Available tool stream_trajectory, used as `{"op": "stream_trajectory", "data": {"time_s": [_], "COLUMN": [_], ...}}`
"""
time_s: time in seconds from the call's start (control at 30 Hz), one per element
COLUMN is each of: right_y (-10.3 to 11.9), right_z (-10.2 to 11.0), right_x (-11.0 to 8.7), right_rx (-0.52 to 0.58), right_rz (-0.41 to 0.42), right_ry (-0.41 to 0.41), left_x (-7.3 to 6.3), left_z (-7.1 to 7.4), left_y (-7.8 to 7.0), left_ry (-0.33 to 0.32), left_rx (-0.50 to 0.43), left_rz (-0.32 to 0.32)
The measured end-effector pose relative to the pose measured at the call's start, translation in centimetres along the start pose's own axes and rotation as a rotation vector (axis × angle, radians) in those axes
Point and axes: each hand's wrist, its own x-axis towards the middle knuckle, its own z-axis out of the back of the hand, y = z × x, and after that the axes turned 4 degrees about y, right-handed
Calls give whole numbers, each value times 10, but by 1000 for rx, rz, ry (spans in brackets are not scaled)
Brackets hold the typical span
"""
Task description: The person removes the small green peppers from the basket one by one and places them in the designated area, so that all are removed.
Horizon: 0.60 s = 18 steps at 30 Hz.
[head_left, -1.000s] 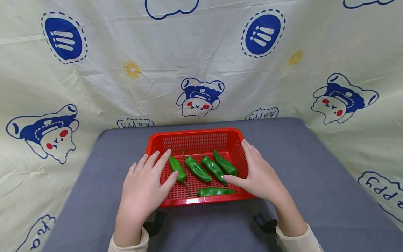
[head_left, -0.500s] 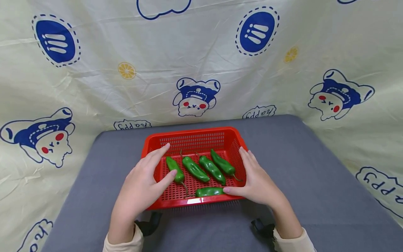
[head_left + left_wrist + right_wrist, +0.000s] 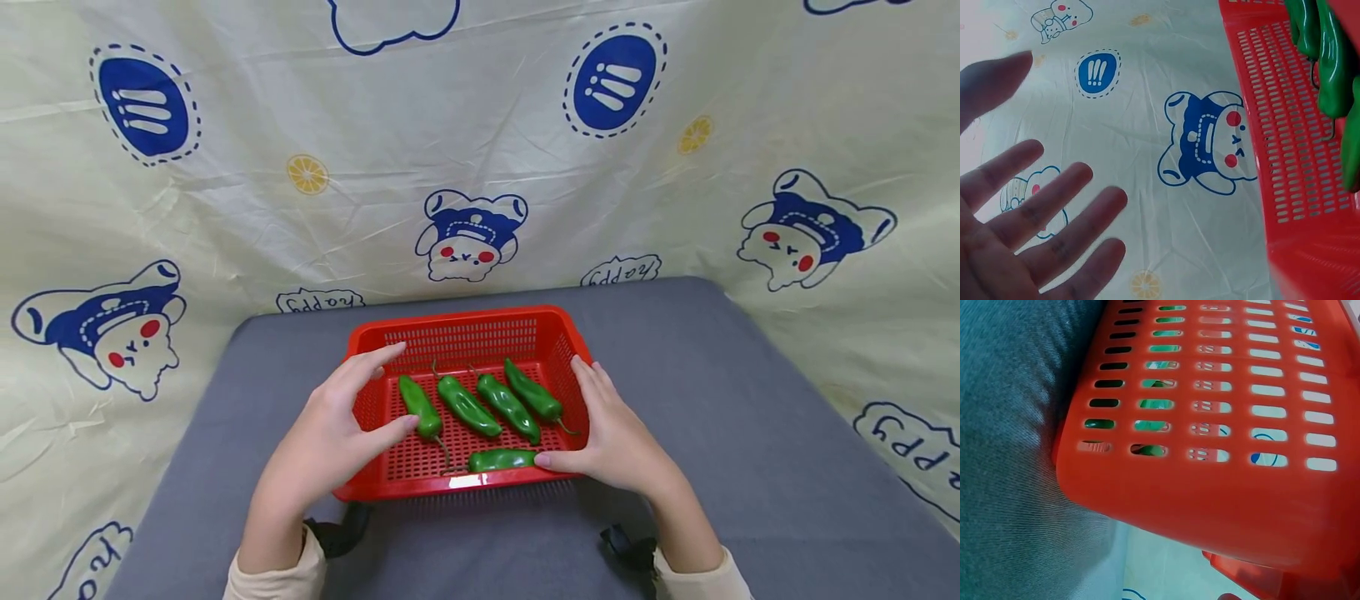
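A red slotted plastic basket stands on the table with several long green peppers on its floor. One pepper lies sideways along the front wall. My left hand hovers at the basket's left side, fingers and thumb spread around nothing; the left wrist view shows its fingers apart from the basket wall. At the right side, my right hand is held loosely, fingertips near the right rim and thumb over the front corner, overlapping the sideways pepper. The right wrist view is mostly basket wall; one fingertip shows.
A grey cloth covers the table, and its surface extends on both sides of the basket. Behind hangs a pale curtain printed with cartoon bears. Black straps circle the wrists.
My left hand has moved off leftward and turned so its thumb and fingers stand wider apart. The right hand has shifted slightly down, its thumb now over the front pepper. The peppers keep their arrangement.
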Motion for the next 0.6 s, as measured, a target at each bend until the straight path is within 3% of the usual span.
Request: {"op": "stream_trajectory", "data": {"time_s": [0.23, 0.6], "right_y": [0, 0], "right_z": [0, 0], "right_x": [0, 0], "right_rx": [-3, -13], "right_rz": [9, 4], "right_ry": [3, 5], "left_x": [2, 35], "left_z": [12, 19], "left_y": [-11, -42], "left_ry": [15, 72], "left_rx": [10, 33], "left_rz": [-46, -305]}}
